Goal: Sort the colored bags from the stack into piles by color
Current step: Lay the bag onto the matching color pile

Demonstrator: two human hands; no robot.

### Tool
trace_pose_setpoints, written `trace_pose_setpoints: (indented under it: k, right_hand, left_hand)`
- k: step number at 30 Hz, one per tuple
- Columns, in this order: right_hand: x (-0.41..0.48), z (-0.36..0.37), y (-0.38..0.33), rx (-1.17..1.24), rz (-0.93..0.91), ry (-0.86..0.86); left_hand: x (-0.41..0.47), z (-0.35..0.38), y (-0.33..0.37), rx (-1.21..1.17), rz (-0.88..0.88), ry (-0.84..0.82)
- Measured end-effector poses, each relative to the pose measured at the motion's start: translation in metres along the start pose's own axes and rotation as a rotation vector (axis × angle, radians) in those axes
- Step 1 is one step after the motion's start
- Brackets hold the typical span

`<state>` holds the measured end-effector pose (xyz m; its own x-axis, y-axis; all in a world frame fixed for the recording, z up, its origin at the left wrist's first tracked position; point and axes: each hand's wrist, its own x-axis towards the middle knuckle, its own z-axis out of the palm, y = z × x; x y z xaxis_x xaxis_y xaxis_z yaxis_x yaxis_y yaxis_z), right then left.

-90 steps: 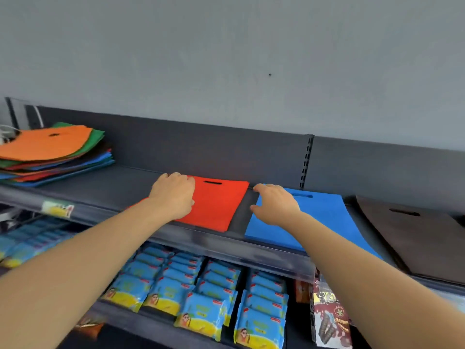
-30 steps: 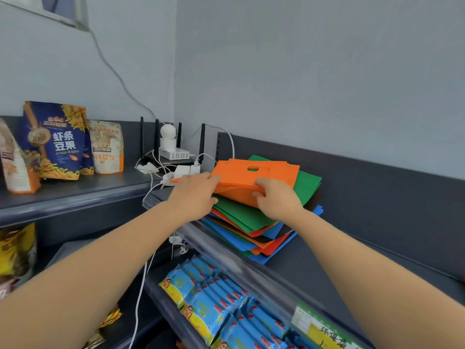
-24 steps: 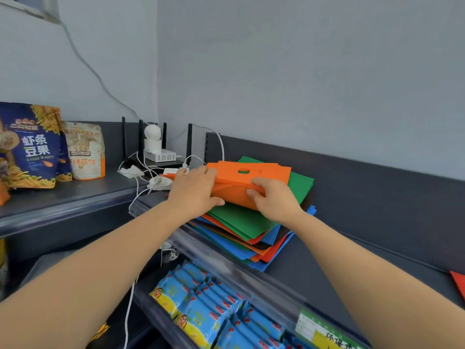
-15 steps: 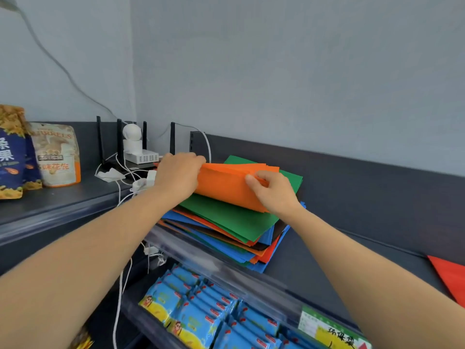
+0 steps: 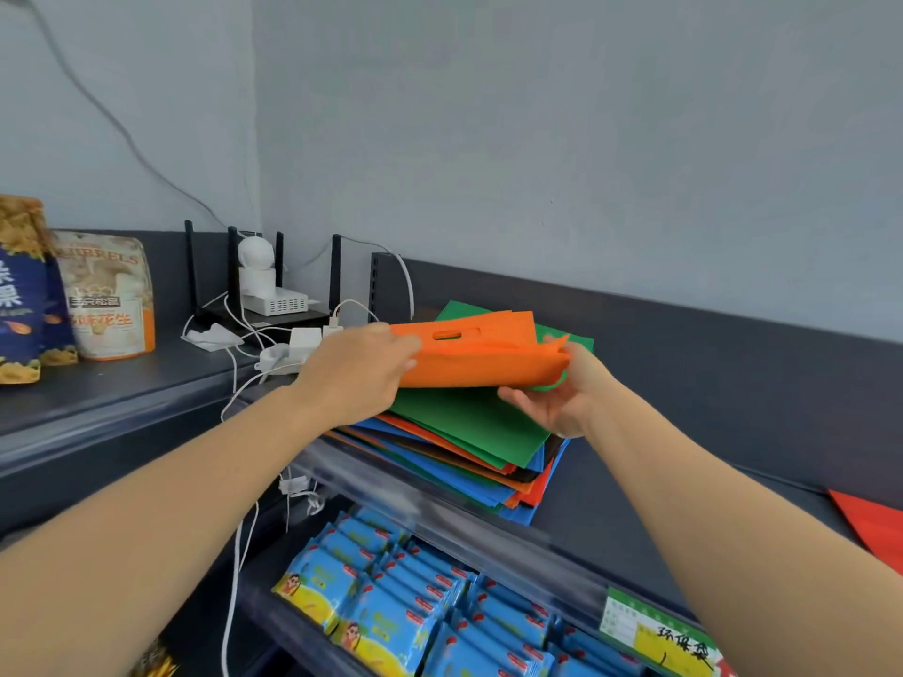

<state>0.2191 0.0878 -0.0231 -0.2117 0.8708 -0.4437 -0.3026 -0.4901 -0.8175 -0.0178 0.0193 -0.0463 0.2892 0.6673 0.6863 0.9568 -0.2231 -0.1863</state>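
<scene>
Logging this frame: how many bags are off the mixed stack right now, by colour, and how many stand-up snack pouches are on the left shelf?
Orange bag, held by left hand and right hand: 1
Red bag, flat on the shelf at the right edge: 1
Snacks, blue pouch and beige pouch: 2
Total: 4
</scene>
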Motion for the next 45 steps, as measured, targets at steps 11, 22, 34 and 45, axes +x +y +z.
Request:
trace_pose_setpoints:
  k: [11, 22, 34, 45]
  right_hand:
    - [-0.001, -0.006, 0.012, -0.460, -0.333, -0.080]
    - [-0.031, -0.034, 0.015, -0.305, -0.559, -0.100]
    - [-0.094, -0.112, 0.021, -0.625, -0.747, 0.439]
    - [-0.194, -0.245, 0.018, -0.585, -0.653, 0.693]
  left_hand:
    - [-0.010, 0.003, -0.029, -0.216, -0.568, -0.167]
    - [0.015, -0.013, -0.012, -1.280, -0.965, -0.109]
    - [0.048, -0.009, 0.107, -0.919, -0.436, -0.065]
    - [0.076, -0.012, 0.261, -1.131, -0.338, 0.033]
